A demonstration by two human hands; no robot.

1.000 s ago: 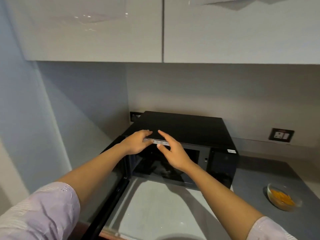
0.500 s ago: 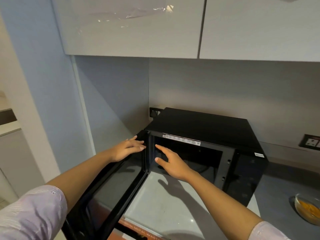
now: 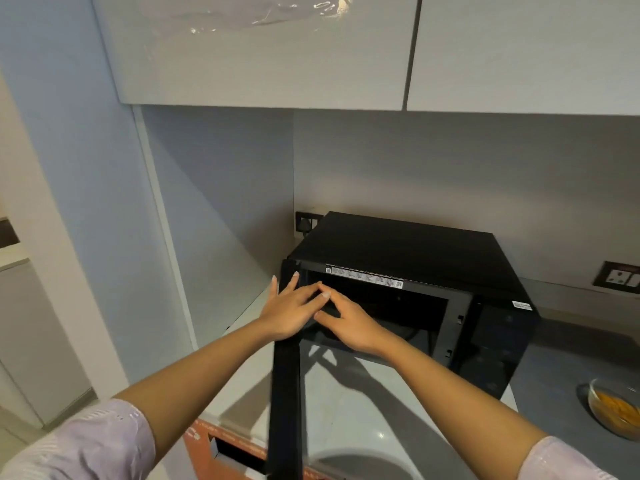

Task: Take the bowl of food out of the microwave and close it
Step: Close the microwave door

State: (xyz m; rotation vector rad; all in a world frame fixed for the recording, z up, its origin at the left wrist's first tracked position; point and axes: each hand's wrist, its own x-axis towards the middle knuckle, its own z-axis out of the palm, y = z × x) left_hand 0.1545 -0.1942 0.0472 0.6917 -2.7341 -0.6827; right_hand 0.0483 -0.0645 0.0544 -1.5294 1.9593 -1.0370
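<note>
A black microwave (image 3: 408, 251) stands in the counter's back corner, its cavity dark. Its black door (image 3: 285, 382) juts straight out toward me, seen edge-on. My left hand (image 3: 294, 311) lies flat over the door's top edge near the hinge, fingers spread. My right hand (image 3: 349, 322) hovers just right of it in front of the cavity opening, fingers apart, its fingertips touching those of the left. A glass bowl of orange-yellow food (image 3: 616, 412) sits on the counter at the far right, away from both hands.
Glossy white wall cabinets (image 3: 263, 50) hang overhead. A wall socket (image 3: 620, 277) is at the right behind the microwave, another (image 3: 306, 223) at its back left. The grey counter (image 3: 363, 410) runs in front; an orange box (image 3: 221, 452) sits below its front edge.
The door has swung from wide open to standing edge-on toward me. My left hand moved onto its top edge, and my right hand rose to meet it. The view shifted left.
</note>
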